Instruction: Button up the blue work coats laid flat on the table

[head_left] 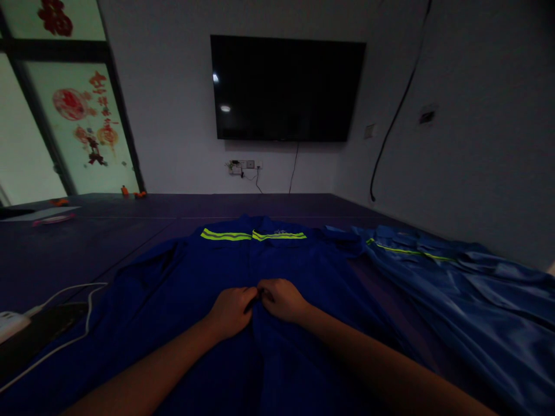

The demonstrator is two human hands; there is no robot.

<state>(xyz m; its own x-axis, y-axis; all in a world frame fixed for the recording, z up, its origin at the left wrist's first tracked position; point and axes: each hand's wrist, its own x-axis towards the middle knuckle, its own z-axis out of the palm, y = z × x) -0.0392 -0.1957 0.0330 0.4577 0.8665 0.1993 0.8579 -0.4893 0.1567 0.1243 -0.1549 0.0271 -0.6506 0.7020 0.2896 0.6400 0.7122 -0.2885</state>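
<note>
A dark blue work jacket (217,266) lies spread out in front of me, its collar pointing away and a yellow-green reflective stripe across the chest. My left hand (233,311) and my right hand (282,298) meet at its front opening, below the stripe. Both hands are closed, with fingertips pinching the jacket's front edge. Whether a button or other fastener is between the fingers is hidden. The front edges run down from the hands toward me.
A second blue garment (468,283) with a yellow-green stripe lies at the right, by the wall. On the left are a white power strip (13,325) and a white cable (89,312). Small orange objects (125,191) sit near the door. A television (288,89) hangs ahead.
</note>
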